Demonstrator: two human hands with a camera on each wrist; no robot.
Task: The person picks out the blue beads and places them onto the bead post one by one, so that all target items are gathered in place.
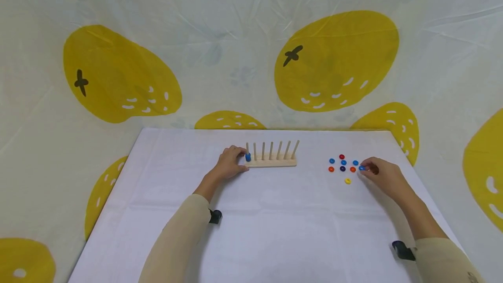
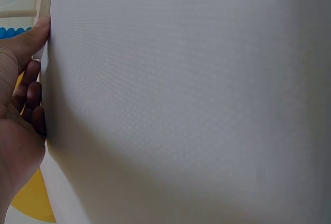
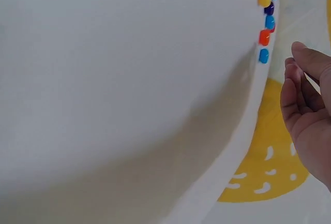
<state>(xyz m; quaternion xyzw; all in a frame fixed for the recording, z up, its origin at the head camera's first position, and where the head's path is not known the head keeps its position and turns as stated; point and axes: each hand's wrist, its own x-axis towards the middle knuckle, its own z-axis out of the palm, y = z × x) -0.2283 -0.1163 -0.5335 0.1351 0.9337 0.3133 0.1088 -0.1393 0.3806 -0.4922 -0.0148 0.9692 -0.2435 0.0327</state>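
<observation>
Blue bead (image 1: 361, 168), pinched by the right hand (image 1: 384, 176), is right of the crosswise rack (image 1: 272, 163), whose left end the left hand (image 1: 229, 163) grips

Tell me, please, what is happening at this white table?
A person is handling beads with both hands. The left hand holds the left end of a wooden peg rack; its leftmost peg carries stacked blue beads, and the other six pegs are bare. On the other side, the right hand pinches one more blue bead at its fingertips. Beside it, eight loose beads of mixed colours lie on the table.
</observation>
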